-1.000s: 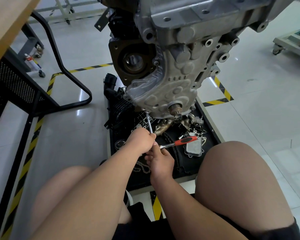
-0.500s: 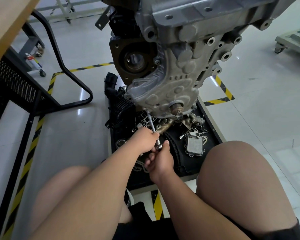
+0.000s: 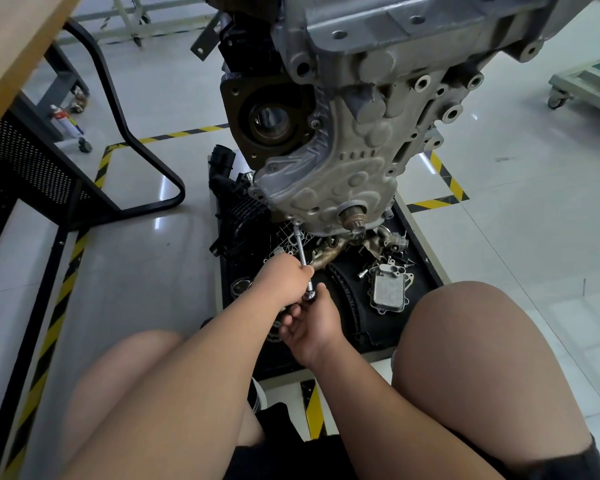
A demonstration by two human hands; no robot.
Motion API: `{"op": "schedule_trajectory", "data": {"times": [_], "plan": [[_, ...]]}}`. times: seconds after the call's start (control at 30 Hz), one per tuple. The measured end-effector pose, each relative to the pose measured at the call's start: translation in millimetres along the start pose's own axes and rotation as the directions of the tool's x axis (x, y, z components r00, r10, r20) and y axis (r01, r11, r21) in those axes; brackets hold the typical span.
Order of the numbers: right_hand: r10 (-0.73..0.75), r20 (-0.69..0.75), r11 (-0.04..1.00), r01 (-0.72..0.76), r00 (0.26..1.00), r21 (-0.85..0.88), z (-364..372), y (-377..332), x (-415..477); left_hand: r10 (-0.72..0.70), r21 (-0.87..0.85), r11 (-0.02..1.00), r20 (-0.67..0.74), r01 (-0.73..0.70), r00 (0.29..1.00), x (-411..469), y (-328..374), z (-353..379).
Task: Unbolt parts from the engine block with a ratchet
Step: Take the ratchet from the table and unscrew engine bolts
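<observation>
A light wooden desk [image 3: 11,46] fills ten o'clock, a white spray can [image 3: 65,120] beneath it; a grey wheeled cart [image 3: 568,81] stands at two o'clock.

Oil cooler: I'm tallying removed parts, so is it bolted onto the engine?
No, the oil cooler lies on the black tray, below the engine.

Engine block [image 3: 361,133] hangs over black tray [image 3: 421,247] of loose parts. Ratchet [image 3: 300,245] w/ long ext. runs up to a bolt at the block's lower L edge. L hand [image 3: 284,282] grips the ext. shaft; R hand [image 3: 312,323] just below holds the ratchet head end, handle hidden in the palm. Cooler [image 3: 390,289] lies on tray, R of hands. Bare knees either side.
</observation>
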State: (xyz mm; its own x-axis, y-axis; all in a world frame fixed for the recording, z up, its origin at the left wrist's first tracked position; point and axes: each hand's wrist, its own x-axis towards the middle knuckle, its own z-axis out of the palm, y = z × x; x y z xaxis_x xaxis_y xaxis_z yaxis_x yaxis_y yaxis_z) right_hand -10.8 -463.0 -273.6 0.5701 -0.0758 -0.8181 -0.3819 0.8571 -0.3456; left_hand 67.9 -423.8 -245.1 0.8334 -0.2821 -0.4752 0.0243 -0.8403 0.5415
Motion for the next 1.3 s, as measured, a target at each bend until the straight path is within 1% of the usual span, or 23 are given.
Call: {"op": "schedule_trajectory", "data": {"times": [0.1,0.23,0.33,0.43,0.57,0.77,0.93,1.03,1.17,1.3], "plan": [[-0.041,-0.018,0.998,0.040,0.999,-0.043,-0.9,1.7,-0.2,0.004,0.023,1.000,-0.006,-0.004,1.000,0.7,0.4,-0.2],[-0.165,-0.077,0.981,0.155,0.983,-0.113,-2.3,2.2,-0.1,0.001,0.050,0.999,-0.024,0.000,1.000,0.7,1.3,0.0],[-0.225,-0.102,0.972,0.215,0.969,-0.094,-1.5,3.1,-0.8,-0.022,0.049,0.999,-0.024,0.023,0.999,-0.3,3.0,-0.3],[-0.276,-0.095,0.960,0.269,0.956,-0.074,-2.1,6.6,-1.8,-0.021,0.050,0.999,-0.018,0.022,1.000,-1.1,3.8,0.1],[-0.298,-0.082,0.954,0.294,0.951,-0.054,-2.5,7.5,-4.0,-0.016,0.039,0.999,-0.003,0.016,1.000,-0.9,4.1,-0.2],[-0.253,-0.101,0.966,0.247,0.962,-0.075,-3.1,5.6,-2.3,-0.031,0.002,1.000,0.004,0.031,1.000,-1.5,4.1,-0.3],[-0.197,-0.099,0.979,0.189,0.975,-0.079,-1.8,3.2,1.6,-0.031,-0.076,0.997,0.036,0.034,0.999,-0.9,4.2,0.9],[-0.123,-0.092,0.992,0.119,0.988,-0.042,-0.7,1.6,3.1,-0.012,-0.060,0.998,0.024,0.013,1.000,0.0,3.3,1.0],[-0.050,-0.083,0.999,0.048,0.995,-0.025,-0.2,-0.6,3.3,-0.012,-0.082,0.997,0.038,0.015,0.999,0.5,3.6,0.2],[0.002,-0.067,1.000,-0.003,0.998,-0.018,1.0,-0.7,1.8,0.006,-0.022,1.000,0.015,-0.006,1.000,0.1,4.1,-0.4]]}}
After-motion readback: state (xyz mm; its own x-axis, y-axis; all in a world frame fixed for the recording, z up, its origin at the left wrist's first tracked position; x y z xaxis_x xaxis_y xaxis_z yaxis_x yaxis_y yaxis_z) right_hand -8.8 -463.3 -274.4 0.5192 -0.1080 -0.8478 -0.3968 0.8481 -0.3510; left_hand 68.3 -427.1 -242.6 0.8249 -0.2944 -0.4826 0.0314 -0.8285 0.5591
